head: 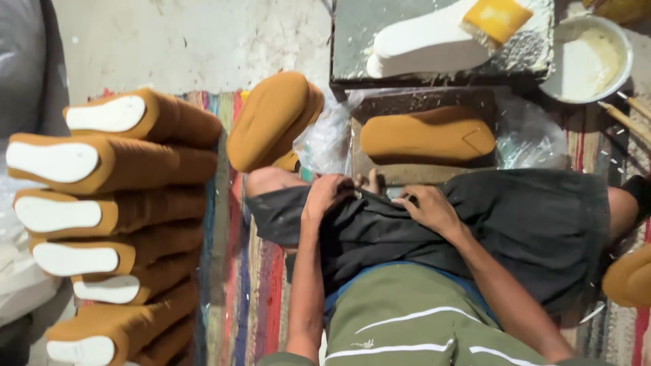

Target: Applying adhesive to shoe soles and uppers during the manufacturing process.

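Note:
My left hand (327,195) and my right hand (428,208) both pinch the dark cloth (529,224) draped over my lap, near its front edge. Just beyond them a tan shoe sole (427,135) lies flat on a dark board (420,102). Further off, a white foam sole (424,47) rests on a glue-spattered slab (352,34), with a yellow sponge pad (496,17) lying on its end. Neither hand touches any sole.
Tall stacks of tan soles with white undersides (108,224) stand at the left on a striped rug (244,285). A pair of tan soles (271,118) leans beside crumpled plastic (325,135). A white bowl of glue (590,57) and sticks (627,115) sit at the upper right.

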